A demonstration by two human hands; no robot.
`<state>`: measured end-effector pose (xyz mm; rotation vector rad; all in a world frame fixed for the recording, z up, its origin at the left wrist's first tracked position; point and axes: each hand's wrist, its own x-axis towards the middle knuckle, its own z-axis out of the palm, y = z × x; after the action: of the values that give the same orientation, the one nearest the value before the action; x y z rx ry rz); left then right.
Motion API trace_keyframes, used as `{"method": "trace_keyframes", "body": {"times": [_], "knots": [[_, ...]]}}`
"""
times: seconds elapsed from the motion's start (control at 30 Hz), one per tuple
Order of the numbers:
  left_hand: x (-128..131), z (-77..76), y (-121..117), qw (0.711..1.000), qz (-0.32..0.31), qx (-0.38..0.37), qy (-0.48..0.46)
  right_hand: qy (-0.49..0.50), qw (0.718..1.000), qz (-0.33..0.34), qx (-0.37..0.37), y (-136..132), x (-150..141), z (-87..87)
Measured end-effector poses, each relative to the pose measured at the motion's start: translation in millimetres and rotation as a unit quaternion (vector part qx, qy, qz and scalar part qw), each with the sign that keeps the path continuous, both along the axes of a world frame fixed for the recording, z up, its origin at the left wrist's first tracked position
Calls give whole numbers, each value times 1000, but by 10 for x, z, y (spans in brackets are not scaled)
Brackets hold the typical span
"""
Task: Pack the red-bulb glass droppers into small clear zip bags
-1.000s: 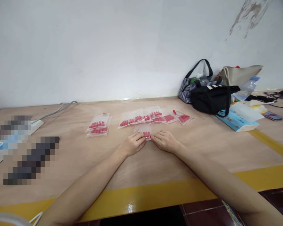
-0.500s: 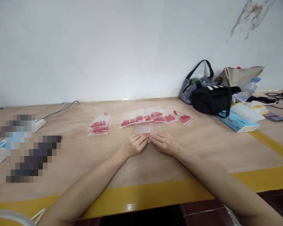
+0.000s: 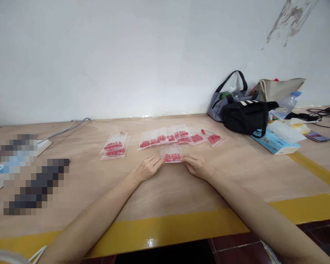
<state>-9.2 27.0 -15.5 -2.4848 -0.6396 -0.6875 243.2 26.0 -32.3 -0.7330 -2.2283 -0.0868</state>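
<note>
A small clear plastic bag (image 3: 172, 154) with a row of red pieces lies flat on the wooden table (image 3: 165, 190) between my hands. My left hand (image 3: 146, 168) pinches its left edge with the fingers closed. My right hand (image 3: 197, 166) pinches its right edge the same way. Just behind it a row of several filled clear bags (image 3: 181, 137) overlaps, with one loose red piece (image 3: 203, 131) near its right end. Further left, two stacked bags (image 3: 115, 146) lie apart from the row.
At the back right stand a striped bag (image 3: 222, 101), a black bag (image 3: 246, 115), a beige bag (image 3: 280, 88) and a blue-and-white packet (image 3: 276, 141). A grey cable (image 3: 68, 128) runs at the back left. Yellow tape (image 3: 181, 229) marks the table's near edge.
My hands have moved apart to the bag's two sides. The bag, bunched between my fingers before, now lies spread flat with its red pieces in a row.
</note>
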Motion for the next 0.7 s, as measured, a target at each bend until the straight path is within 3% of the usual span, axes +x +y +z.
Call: {"method": "trace_keyframes", "body": {"times": [0.2,0.27,0.33,0.4,0.5,0.6,0.7], "knots": [[19,7,-29,996,-69,-41,24,-2,999,26,-35,-29,-72,9],[-23,36,10,997,-41,-58,-24,7,997,54,-45,-35,-82,20],[-149,96,79,990,70,-62,-109,62,993,68,-74,-38,-62,77],[-369,171,158,954,233,-50,-183,150,978,61,-131,-31,-25,189],[-789,249,247,886,404,-60,-219,313,919,43,-234,34,-15,419],[-1139,239,290,831,498,-160,-191,421,870,32,-254,215,-161,612],[-1326,168,327,789,514,-255,-221,401,897,28,-184,501,-468,664]]}}
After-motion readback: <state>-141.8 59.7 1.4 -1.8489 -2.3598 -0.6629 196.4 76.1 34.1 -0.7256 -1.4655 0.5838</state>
